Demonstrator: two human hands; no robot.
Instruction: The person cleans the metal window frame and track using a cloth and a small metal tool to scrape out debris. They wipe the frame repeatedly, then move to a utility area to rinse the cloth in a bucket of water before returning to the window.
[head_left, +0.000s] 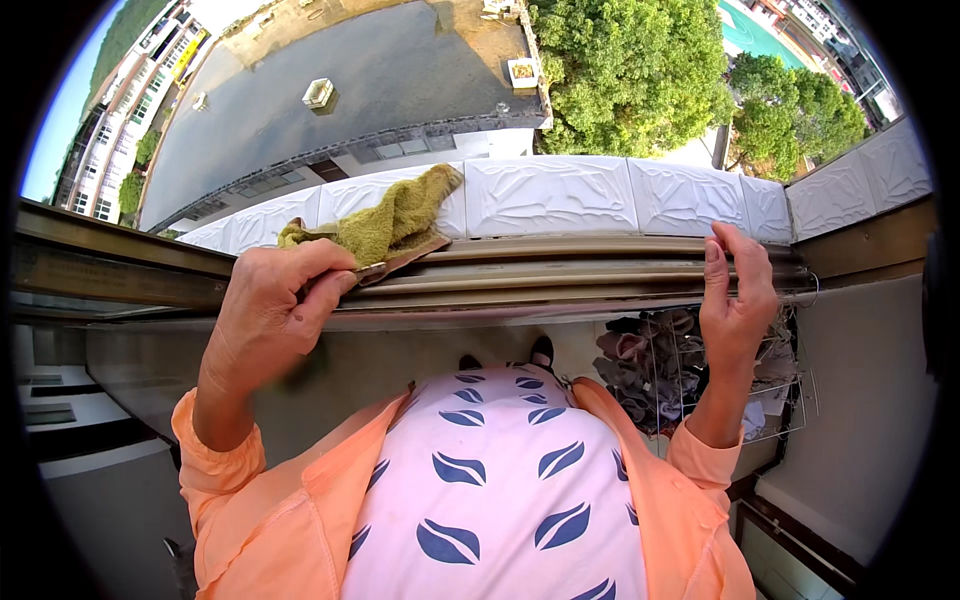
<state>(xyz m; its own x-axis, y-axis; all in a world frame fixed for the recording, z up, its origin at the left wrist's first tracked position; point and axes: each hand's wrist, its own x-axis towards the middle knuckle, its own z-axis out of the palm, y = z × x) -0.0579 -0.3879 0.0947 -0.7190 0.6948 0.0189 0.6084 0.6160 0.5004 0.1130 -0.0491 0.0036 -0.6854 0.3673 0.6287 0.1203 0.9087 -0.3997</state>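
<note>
At an open window, my left hand (281, 304) pinches a thin, flat piece, its kind unclear, at the near edge of an olive-green cloth (394, 217). The cloth lies bunched over the white tiled ledge (551, 196) and the outer edge of the metal window track (570, 274). Over the right part of the track, my right hand (735, 285) has thumb and forefinger raised and a little apart, with nothing seen between them. Whether its palm touches the track cannot be told.
A wire rack (675, 352) with cloth items stands below the sill at the right. A window frame (120, 262) borders the left, a side wall (870, 405) the right. Beyond the ledge is a drop to a flat roof (315, 82) and trees (630, 75).
</note>
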